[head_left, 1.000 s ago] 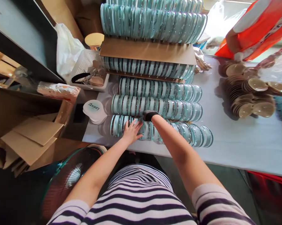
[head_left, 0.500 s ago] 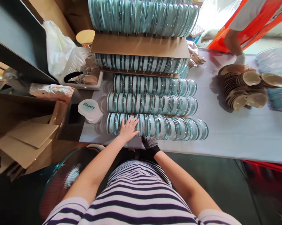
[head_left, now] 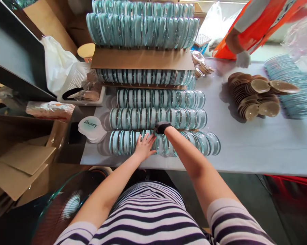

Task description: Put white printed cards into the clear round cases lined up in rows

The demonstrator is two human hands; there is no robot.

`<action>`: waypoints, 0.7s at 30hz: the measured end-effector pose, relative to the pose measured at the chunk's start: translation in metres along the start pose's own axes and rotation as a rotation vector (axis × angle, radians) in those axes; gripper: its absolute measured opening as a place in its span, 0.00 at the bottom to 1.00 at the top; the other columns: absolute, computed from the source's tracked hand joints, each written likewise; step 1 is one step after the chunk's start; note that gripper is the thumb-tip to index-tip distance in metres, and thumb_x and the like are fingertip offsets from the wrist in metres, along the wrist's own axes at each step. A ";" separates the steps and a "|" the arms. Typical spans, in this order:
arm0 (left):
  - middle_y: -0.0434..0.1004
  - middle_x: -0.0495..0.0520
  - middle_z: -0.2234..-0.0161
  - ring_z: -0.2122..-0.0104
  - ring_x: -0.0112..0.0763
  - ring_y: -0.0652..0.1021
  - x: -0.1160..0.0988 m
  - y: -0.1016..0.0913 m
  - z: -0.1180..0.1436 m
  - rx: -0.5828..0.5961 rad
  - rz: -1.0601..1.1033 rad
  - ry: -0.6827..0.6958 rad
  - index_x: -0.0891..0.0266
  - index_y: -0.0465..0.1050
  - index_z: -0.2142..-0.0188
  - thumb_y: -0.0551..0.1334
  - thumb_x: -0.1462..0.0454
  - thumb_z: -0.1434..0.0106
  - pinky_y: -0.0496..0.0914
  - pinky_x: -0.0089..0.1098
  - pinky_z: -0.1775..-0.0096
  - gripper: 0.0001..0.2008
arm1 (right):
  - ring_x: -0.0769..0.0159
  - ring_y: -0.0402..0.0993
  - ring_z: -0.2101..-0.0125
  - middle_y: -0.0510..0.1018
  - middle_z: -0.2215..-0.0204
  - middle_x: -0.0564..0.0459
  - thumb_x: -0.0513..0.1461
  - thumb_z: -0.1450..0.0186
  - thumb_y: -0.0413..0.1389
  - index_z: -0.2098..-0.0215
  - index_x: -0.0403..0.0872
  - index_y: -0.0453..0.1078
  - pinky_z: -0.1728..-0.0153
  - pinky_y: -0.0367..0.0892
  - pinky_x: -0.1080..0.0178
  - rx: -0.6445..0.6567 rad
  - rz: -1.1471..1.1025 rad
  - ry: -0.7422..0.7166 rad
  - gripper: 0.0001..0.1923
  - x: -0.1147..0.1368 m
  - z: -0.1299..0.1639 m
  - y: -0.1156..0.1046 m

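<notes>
At the near edge of the white table [head_left: 258, 149] I've got both hands on the nearest row of clear teal-rimmed discs [head_left: 163, 142], which lies on its side like a roll of coins, running left to right. My left hand [head_left: 144, 147] rests flat on top of the row with its fingers spread and nothing gripped, just pressing on the left part. My right hand [head_left: 162, 127], in a dark glove, sits at the far side of that same row, right where it meets the second row [head_left: 158, 118]. I honestly can't tell whether those fingers are closed around a disc or just pushing, since the glove hides them.

As for how far along this is, I'd say a good chunk is already lined up. There are three rows on the table surface, then more rows behind them under and on top of a cardboard sheet [head_left: 143, 58]. The nearest row looks the least tidy to me, as its right end fans out and leans over.

There's plenty still loose. A heap of tan lids [head_left: 255, 95] sits far right, with another spread of teal discs [head_left: 293, 92] beyond it. A co-worker's gloved hand [head_left: 242, 59] is over there too, well apart from mine. A small stack of labelled white pads [head_left: 91, 126] sits just left of my rows.
</notes>
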State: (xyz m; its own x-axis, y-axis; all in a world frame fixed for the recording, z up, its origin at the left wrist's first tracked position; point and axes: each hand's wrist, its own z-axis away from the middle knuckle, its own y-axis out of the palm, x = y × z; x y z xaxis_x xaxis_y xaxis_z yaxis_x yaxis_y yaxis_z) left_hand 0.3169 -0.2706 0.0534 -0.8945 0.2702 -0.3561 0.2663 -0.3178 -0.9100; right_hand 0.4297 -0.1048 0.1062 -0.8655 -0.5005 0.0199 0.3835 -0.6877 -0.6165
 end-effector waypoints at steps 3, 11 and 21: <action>0.56 0.56 0.32 0.32 0.48 0.54 0.002 0.002 0.000 0.013 -0.018 0.002 0.55 0.53 0.31 0.60 0.48 0.37 0.44 0.59 0.34 0.38 | 0.52 0.76 0.51 0.80 0.54 0.38 0.37 0.39 0.60 0.52 0.40 0.76 0.52 0.70 0.56 0.014 0.033 -0.074 0.17 0.006 -0.008 -0.001; 0.54 0.54 0.31 0.32 0.46 0.54 -0.001 -0.004 0.002 0.007 -0.024 -0.009 0.53 0.52 0.31 0.59 0.49 0.36 0.45 0.57 0.34 0.37 | 0.57 0.79 0.60 0.82 0.60 0.45 0.42 0.31 0.47 0.53 0.50 0.75 0.62 0.68 0.61 -0.236 -0.174 -0.018 0.17 0.013 0.084 0.127; 0.53 0.56 0.31 0.31 0.47 0.50 -0.016 -0.012 -0.004 0.036 -0.039 -0.019 0.57 0.51 0.31 0.58 0.49 0.35 0.43 0.58 0.34 0.37 | 0.60 0.79 0.58 0.82 0.58 0.47 0.46 0.28 0.45 0.52 0.50 0.76 0.62 0.66 0.65 -0.347 -0.331 0.097 0.19 0.005 0.098 0.164</action>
State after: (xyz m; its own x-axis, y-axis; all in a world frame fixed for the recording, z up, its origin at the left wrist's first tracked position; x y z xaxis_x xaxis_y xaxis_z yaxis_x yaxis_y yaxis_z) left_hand 0.3292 -0.2678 0.0694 -0.9105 0.2661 -0.3165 0.2185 -0.3402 -0.9146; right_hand 0.5196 -0.2716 0.0818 -0.9552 -0.2218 0.1958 -0.0332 -0.5773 -0.8159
